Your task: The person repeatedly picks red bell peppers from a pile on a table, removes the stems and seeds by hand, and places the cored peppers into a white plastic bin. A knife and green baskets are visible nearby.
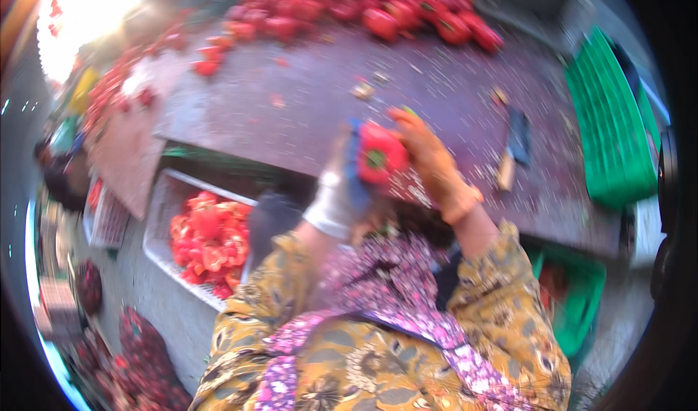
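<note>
A red bell pepper (pixel 381 153) with its green stem end towards me is held over the front edge of the table. My left hand (pixel 341 185), in a white glove with a blue palm, grips it from the left. My right hand (pixel 433 163), in an orange rubber glove, is against or very close to the pepper's right side. A small yellow-green bit shows by its fingertips; blur hides what it is. Pale seeds and cut stem cores (pixel 363 90) lie on the dark reddish tabletop (pixel 262 100) beyond my hands.
Many red peppers (pixel 338 2) are heaped at the back. A cleaver (pixel 517 138) lies at right, near stacked green crates (pixel 611 122) and a grey crate (pixel 534 7). Cut peppers (pixel 210 242) fill a white crate (pixel 158 242) at lower left. A person (pixel 65 171) is at far left.
</note>
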Available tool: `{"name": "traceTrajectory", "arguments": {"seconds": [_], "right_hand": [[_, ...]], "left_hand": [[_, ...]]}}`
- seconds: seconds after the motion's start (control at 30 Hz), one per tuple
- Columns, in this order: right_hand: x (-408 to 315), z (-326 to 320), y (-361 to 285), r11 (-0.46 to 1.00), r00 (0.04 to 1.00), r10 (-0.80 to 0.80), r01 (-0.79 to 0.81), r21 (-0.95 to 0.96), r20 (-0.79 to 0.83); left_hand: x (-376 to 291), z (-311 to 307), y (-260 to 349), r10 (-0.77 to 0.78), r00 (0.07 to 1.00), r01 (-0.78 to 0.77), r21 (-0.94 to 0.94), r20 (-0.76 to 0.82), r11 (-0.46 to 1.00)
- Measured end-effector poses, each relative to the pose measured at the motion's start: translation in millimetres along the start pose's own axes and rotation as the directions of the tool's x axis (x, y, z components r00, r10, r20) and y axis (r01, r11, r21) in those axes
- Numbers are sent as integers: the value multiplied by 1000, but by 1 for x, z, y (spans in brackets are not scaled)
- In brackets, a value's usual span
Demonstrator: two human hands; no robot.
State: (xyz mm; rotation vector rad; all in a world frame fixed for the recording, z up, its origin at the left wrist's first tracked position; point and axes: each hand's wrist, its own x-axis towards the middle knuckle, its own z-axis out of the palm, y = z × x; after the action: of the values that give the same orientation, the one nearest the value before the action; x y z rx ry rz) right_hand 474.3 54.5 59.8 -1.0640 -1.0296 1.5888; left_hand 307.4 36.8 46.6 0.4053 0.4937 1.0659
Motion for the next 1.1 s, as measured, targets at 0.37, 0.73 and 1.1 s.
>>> {"name": "traceTrajectory", "arguments": {"seconds": [0.37,0.73,1.1], "right_hand": [[15,-30,-24,820,911,-336,408,-402,239],[20,-36,39,853,992,-29,88,515,-121],[7,-33,35,936,944,-304,321,148,-124]], "left_hand": [[8,43,-14,200,978,-148,499,-53,854],[31,52,-30,500,779,-364,922,380,-133],[32,46,-29,655,693,-483,868,302,111]]}}
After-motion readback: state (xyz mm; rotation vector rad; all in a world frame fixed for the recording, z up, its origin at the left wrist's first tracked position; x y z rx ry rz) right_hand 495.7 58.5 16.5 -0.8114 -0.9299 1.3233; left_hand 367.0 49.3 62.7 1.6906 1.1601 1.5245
